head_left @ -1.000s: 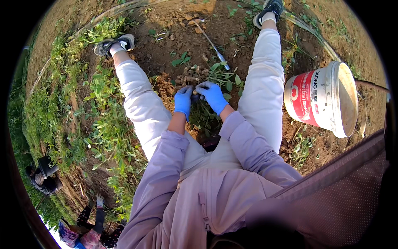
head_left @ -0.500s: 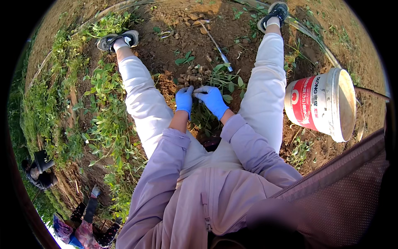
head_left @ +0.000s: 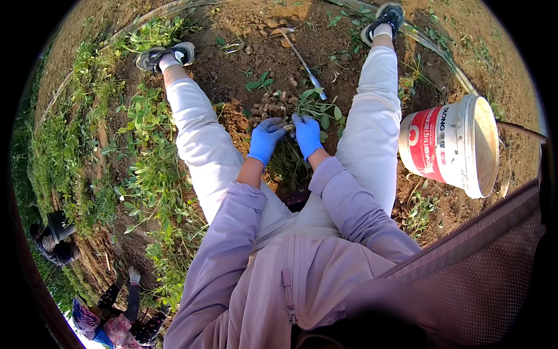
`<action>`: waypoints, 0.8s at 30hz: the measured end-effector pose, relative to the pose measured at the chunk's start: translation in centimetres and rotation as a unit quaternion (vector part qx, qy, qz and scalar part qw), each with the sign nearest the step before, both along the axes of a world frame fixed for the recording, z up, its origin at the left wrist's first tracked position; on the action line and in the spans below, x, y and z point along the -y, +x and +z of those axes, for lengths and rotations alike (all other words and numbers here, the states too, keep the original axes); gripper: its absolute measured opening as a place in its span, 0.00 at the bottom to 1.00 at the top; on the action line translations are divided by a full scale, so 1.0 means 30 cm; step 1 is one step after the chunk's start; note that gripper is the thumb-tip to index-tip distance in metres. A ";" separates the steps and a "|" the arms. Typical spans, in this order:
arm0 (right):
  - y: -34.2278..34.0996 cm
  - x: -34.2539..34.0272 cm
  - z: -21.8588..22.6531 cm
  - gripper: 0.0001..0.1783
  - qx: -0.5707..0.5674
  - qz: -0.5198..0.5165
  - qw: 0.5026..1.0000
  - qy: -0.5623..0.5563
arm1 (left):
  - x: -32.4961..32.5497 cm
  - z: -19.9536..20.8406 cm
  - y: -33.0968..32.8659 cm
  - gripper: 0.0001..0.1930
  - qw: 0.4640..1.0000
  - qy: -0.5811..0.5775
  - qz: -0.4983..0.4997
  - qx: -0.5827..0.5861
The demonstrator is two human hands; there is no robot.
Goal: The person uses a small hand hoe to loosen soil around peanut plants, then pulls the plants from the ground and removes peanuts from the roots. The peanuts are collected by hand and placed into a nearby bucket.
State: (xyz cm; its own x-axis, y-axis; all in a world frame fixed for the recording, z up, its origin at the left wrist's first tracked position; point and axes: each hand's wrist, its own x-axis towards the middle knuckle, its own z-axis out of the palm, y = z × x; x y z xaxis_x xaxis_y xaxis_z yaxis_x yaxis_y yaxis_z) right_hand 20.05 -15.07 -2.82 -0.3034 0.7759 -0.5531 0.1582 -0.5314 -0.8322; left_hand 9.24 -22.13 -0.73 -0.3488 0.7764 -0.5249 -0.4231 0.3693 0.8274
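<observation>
Both my hands wear blue gloves with soiled fingertips and meet between my spread legs. My left hand (head_left: 267, 140) has its fingers bent and closed at a small clump of peanut pods (head_left: 289, 127). My right hand (head_left: 307, 136) pinches at the other side of the same clump, fingertips closed. A peanut plant (head_left: 289, 166) with green leaves lies below the hands, partly hidden by them. Just beyond the fingers is a heap of pale, soil-covered peanuts (head_left: 273, 107), with more leafy stems (head_left: 317, 107) beside it on the right.
A small long-handled hoe (head_left: 305, 67) lies on the soil ahead. On the right, a white and red bucket (head_left: 447, 145) rests on its side beyond my leg. Green plants (head_left: 154, 168) grow along the left. Two other people work there, one with a gloved hand (head_left: 134, 276) near the ground.
My hands have moved slightly apart, and peanut pods now show between them. My right hand has turned more upright. The co-worker's gloved hand at lower left has shifted.
</observation>
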 end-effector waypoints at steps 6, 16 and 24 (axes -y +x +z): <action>-0.017 0.004 0.072 0.15 0.053 0.100 0.993 -0.035 | 0.008 -0.038 0.011 0.19 0.994 0.029 -0.005 -0.103; -0.005 -0.009 0.073 0.10 -0.009 0.087 0.996 -0.017 | 0.000 -0.039 0.009 0.19 0.939 -0.050 -0.115 -0.320; 0.006 -0.020 -0.057 0.19 0.166 0.077 0.974 0.133 | -0.014 0.009 0.070 0.20 0.924 -0.058 -0.129 -0.357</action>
